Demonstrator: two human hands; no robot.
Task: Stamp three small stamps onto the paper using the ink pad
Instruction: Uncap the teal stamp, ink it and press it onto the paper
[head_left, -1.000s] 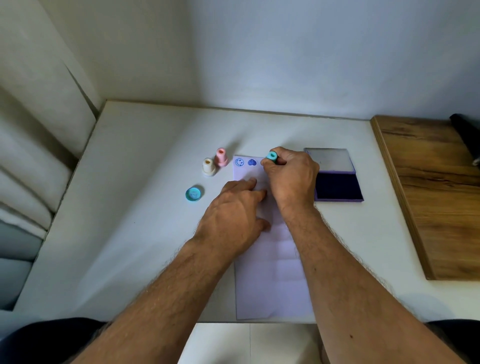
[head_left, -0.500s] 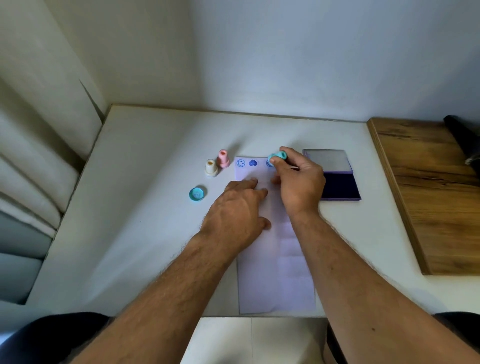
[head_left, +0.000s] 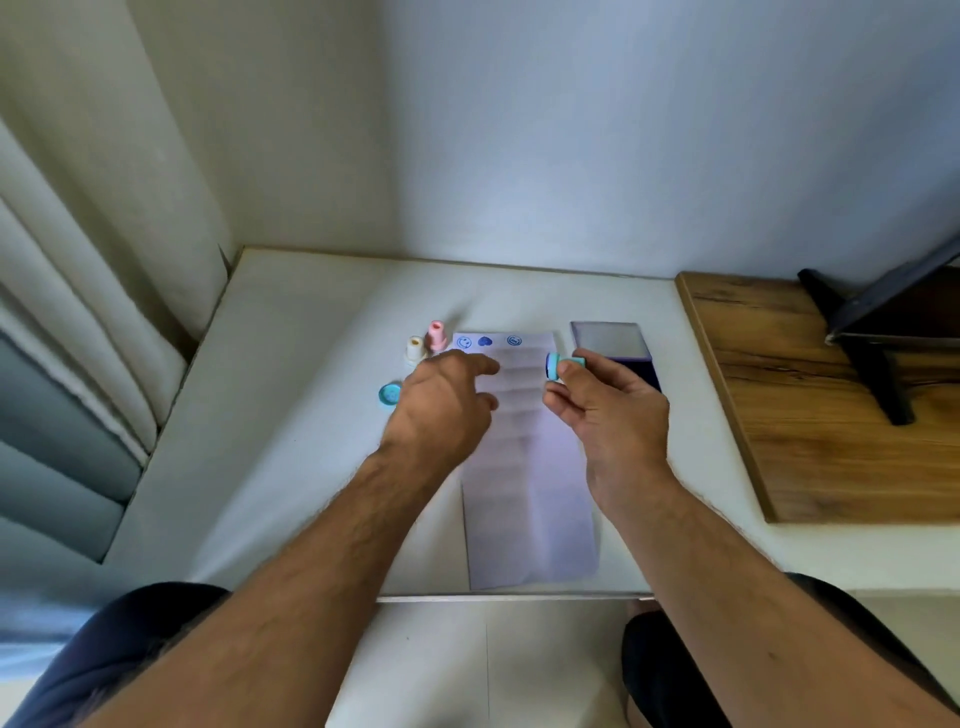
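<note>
1. While the right hand (head_left: 608, 405) pinches the teal stamp (head_left: 552, 366) between thumb and fingertips, at centre frame just right of the paper (head_left: 524, 467), the stamp lies tilted on its side, clear of the sheet.
2. The left hand (head_left: 441, 410) hovers with relaxed, slightly spread fingers over the paper's left edge; whether it touches the sheet cannot be told.
3. Three blue prints (head_left: 484, 341) sit in a row along the paper's top edge, so the task appears complete or nearly so.
4. The pink stamp (head_left: 436, 335) and white stamp (head_left: 415, 348) stand upright just left of the paper; a teal cap (head_left: 389, 396) lies below them.
5. The ink pad (head_left: 613, 343) lies open, upper right of the paper.
6. Handling: the stamp is probably light, rigid plastic. Grip the barrel; keep fingers off the inked face.
7. Handling: the paper is thin, creased and likely to slide; hold it flat.
8. Obscured: the right hand covers the pad's lower part. Motion blur softens both hands. The print designs are too small to read fully.
</note>
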